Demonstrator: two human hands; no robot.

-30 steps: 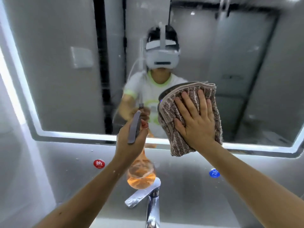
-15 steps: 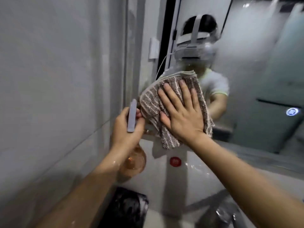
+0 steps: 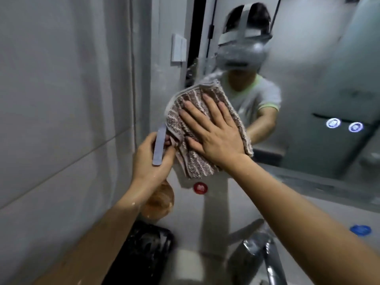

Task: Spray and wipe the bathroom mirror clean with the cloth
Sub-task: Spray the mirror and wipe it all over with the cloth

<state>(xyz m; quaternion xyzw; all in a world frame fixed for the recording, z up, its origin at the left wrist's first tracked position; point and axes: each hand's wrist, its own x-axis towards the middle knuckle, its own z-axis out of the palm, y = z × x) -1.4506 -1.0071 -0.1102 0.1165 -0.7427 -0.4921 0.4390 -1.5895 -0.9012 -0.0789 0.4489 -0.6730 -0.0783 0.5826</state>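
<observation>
The pale sink surround (image 3: 216, 219) runs under the mirror (image 3: 308, 64). A chrome tap (image 3: 265, 256) rises from it at the lower right. A red round sticker (image 3: 200, 188) and a blue one (image 3: 360, 230) sit on the wall panel above it. A black object (image 3: 144, 251), too blurred to name, rests at its left end.

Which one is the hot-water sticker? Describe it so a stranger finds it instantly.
Start at the mirror, then drop to the grey wall under the cloth. The sticker is the small red dot there; the only other dot is blue, far right.
</observation>
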